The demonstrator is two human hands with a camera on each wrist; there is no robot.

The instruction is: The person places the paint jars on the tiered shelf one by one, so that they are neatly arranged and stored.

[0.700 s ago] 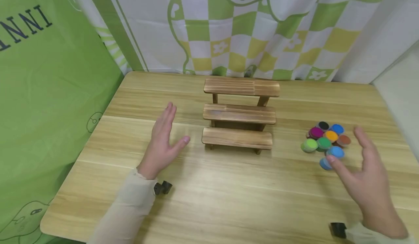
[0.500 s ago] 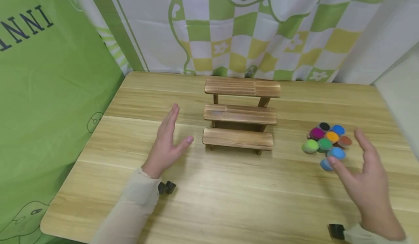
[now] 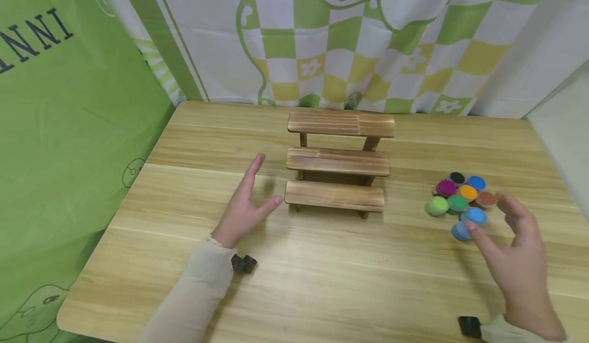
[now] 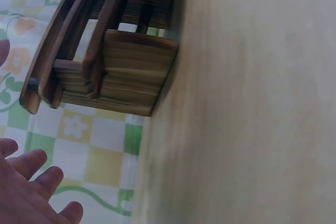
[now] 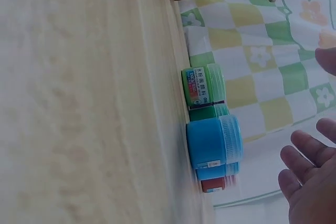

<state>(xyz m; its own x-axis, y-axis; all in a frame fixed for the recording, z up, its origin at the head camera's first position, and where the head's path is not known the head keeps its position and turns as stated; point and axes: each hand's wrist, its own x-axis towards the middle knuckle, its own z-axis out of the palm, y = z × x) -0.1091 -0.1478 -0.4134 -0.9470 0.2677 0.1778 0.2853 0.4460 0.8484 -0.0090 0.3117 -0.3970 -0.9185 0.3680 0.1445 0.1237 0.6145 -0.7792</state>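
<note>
My right hand (image 3: 517, 256) hovers at the group of small paint jars with its thumb and fingers spread apart. In the head view its thumb tip overlaps the nearest blue paint jar (image 3: 460, 230); the right wrist view shows that jar (image 5: 210, 142) apart from the fingers. Around it stand a second blue jar (image 3: 474, 215), a light green jar (image 3: 437, 206), a dark green jar (image 3: 457, 203) and several others. My left hand (image 3: 244, 210) is held over the table with fingers straight and thumb out, left of a three-step wooden shelf (image 3: 335, 195). Nothing is in it.
The wooden table (image 3: 322, 281) carries the shelf near its back edge and the jars on the right. A checked green and yellow curtain (image 3: 359, 41) hangs behind. Green cloth (image 3: 83, 128) borders the left side, and a pale wall (image 3: 566, 92) the right.
My left hand has moved right, toward the wooden shelf. The fingers of my right hand have bent inward and come closer to the jars, while the jars and shelf stay put.
</note>
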